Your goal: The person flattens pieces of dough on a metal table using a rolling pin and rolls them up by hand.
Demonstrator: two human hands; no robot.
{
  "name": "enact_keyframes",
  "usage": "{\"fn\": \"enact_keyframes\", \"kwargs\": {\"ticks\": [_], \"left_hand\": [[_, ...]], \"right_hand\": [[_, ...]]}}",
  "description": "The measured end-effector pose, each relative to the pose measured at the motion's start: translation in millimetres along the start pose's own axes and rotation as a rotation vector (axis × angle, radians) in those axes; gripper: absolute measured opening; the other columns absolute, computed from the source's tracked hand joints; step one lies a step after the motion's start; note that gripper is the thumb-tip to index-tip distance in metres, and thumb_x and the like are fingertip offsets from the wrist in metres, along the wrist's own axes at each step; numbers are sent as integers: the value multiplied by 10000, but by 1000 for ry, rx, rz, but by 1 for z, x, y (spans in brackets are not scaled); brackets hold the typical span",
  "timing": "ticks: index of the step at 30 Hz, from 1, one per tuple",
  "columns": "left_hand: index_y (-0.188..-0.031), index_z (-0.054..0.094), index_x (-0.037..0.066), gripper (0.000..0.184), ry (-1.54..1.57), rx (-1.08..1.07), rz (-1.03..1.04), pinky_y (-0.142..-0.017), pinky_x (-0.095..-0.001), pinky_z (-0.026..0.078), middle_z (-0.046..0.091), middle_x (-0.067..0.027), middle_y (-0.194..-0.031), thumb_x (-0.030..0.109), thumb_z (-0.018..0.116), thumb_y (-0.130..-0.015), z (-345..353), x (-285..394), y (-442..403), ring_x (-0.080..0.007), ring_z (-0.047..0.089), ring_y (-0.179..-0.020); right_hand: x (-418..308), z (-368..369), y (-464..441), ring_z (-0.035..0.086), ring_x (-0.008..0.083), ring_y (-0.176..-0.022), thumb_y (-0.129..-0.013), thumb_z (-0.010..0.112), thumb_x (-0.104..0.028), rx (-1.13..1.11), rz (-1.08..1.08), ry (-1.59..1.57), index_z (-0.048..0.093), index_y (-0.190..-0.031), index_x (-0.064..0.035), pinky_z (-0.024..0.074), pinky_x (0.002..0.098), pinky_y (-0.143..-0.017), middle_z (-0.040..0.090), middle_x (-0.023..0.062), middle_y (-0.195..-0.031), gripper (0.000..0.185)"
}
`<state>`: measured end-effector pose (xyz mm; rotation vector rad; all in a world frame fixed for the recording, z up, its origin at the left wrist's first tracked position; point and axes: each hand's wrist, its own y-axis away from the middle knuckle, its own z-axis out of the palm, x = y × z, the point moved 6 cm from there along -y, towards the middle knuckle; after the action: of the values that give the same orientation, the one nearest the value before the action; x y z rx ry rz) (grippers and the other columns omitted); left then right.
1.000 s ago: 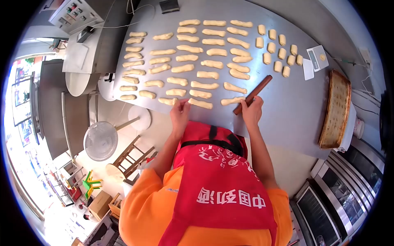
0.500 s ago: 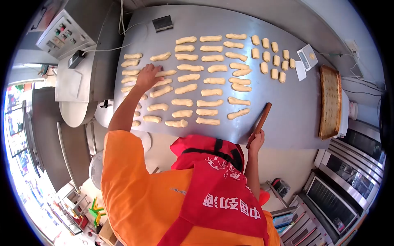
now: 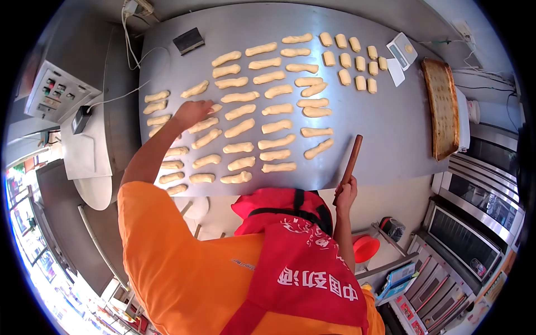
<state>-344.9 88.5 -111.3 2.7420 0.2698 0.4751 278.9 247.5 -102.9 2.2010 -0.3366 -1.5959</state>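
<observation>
Dough strip (image 3: 216, 108) partly covered by left hand (image 3: 193, 113), right end showing.

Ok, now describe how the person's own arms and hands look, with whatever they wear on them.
The left hand and right hand are bare, with no gloves or watch visible. The left sleeve is plain orange and loose, leaving the forearm uncovered. Of the right sleeve, only a little orange shows beside the red apron.
</observation>
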Motion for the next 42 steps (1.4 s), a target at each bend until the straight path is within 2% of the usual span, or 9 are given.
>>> {"fn": "enact_keyframes", "kwargs": {"ticks": [4, 10, 13, 22, 25, 28, 31, 35, 42], "left_hand": [[-1132, 655, 122, 240, 32, -94, -71, -783, -537, 563, 723, -144, -1055, 344, 664, -1040, -17, 9, -7, -393, 720, -928], [-1211, 634, 111, 363, -117, 475, 188, -793, -499, 580, 667, -100, -1081, 403, 700, -1006, -30, 15, 20, -337, 696, -1000], [-1246, 617, 97, 389, -242, 490, 257, -817, -490, 588, 663, -98, -1110, 414, 668, -1027, -11, 10, 19, -322, 692, -1036], [-1207, 592, 104, 227, -185, -160, -6, -743, -520, 591, 737, -199, -956, 302, 529, -1117, -28, 30, 3, -414, 739, -834], [-1159, 577, 91, 240, -40, 95, -84, -761, -557, 563, 733, -187, -878, 318, 587, -1084, -91, 51, 7, -451, 717, -852], [-1133, 610, 59, 260, 342, 229, -15, -713, -514, 515, 708, -202, -841, 307, 657, -1070, -191, 105, 20, -467, 661, -785], [-1201, 626, 32, 252, 576, 437, 76, -709, -321, 507, 637, -74, -817, 257, 661, -1095, -222, 167, 12, -100, 604, -778], [-1367, 556, 36, 421, 932, 400, 41, -807, -316, 582, 722, -89, -1105, 283, 708, -1063, -194, 293, -28, -153, 698, -957], [-1378, 535, 17, 467, 955, 206, 105, -780, -411, 589, 715, -195, -1082, 154, 751, -987, -52, 492, -140, -331, 727, -906]], "right_hand": [[-5, 1, -4, 559, 126, -603, -924, 426, -104, -17, -18, 63, 582, -1337, 12, 485, 287, -514, 583, 54, -807, 457], [-17, 10, -10, 552, 113, -606, -929, 428, -95, -56, -64, 110, 587, -1346, 19, 476, 281, -517, 588, 48, -815, 460], [-19, 21, -13, 544, 102, -616, -936, 441, -81, -97, -80, 137, 601, -1357, 21, 466, 278, -535, 594, 38, -809, 462], [-23, 41, -20, 535, 97, -624, -950, 460, -68, -193, -92, 135, 625, -1353, 17, 457, 273, -549, 602, 28, -810, 443], [-19, 41, -25, 535, 94, -624, -957, 469, -79, -213, -81, 62, 633, -1354, 10, 456, 271, -550, 605, 27, -812, 439], [-8, 48, -36, 534, 85, -622, -969, 481, -103, -237, -107, 72, 626, -1364, -8, 454, 264, -539, 600, 20, -819, 431], [-9, 38, -46, 532, 75, -628, -979, 493, -117, -204, -82, 22, 625, -1362, -16, 443, 251, -539, 602, 11, -824, 418], [-11, 14, -46, 551, 93, -632, -974, 479, -110, -89, -75, -135, 627, -1377, -8, 460, 274, -556, 621, 24, -822, 441], [-3, -51, -36, 569, 101, -627, -972, 462, -98, 98, -31, -281, 626, -1378, 3, 469, 281, -560, 636, 36, -815, 449]]}}
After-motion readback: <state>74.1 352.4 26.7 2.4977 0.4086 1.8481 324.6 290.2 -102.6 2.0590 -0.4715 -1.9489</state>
